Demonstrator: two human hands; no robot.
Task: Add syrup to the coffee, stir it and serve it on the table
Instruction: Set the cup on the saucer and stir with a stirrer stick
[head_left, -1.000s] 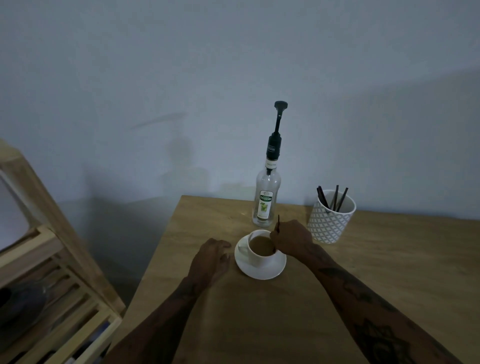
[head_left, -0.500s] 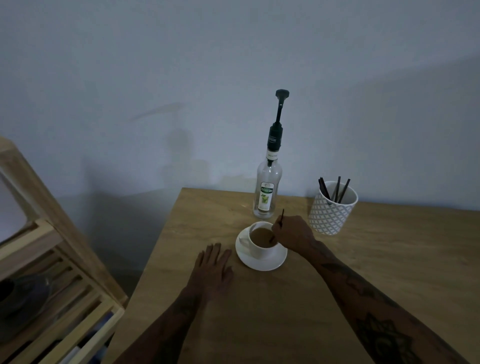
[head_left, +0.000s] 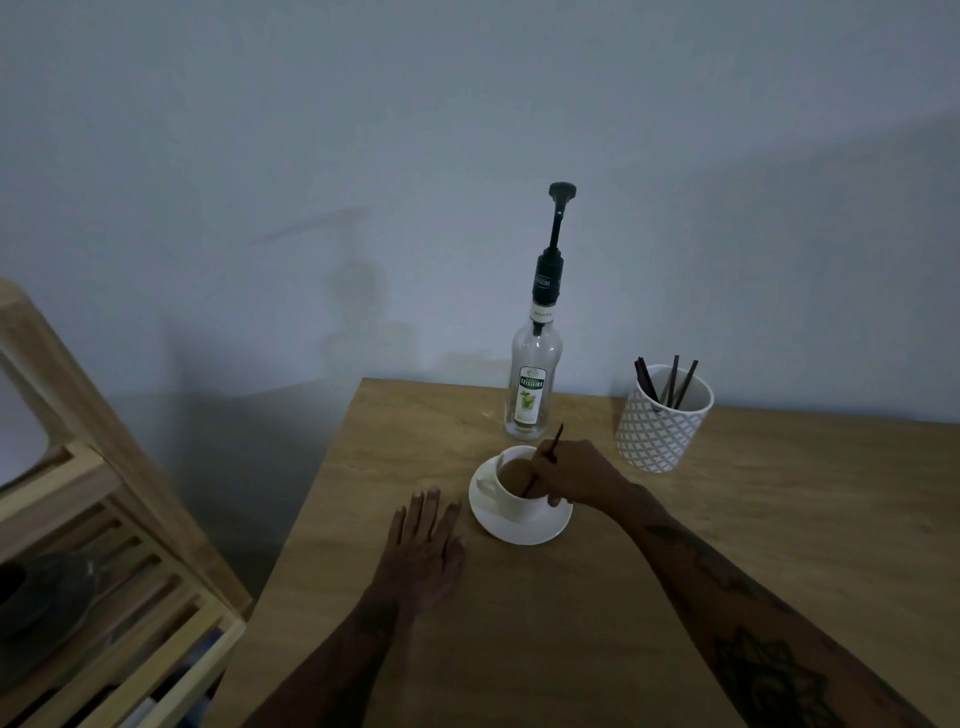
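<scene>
A white cup (head_left: 511, 499) of light-brown coffee stands on a white saucer (head_left: 519, 530) on the wooden table (head_left: 571, 623). My right hand (head_left: 582, 475) hovers over the cup's right rim and pinches a thin dark stir stick (head_left: 545, 457), whose lower end dips into the coffee. Left of the saucer, my left hand (head_left: 423, 545) lies flat on the table with straight fingers, not touching the saucer. Behind the cup stands a clear syrup bottle (head_left: 532, 384) with a tall black pump.
A white patterned holder (head_left: 662, 423) with several dark stir sticks stands at the back right of the cup. A wooden slatted shelf (head_left: 104, 597) sits off the table's left edge. A plain wall rises right behind the table.
My left hand has gone from curled beside the saucer to flat on the table, a little nearer me. The stir stick has tilted and shifted in the cup as my right hand moved.
</scene>
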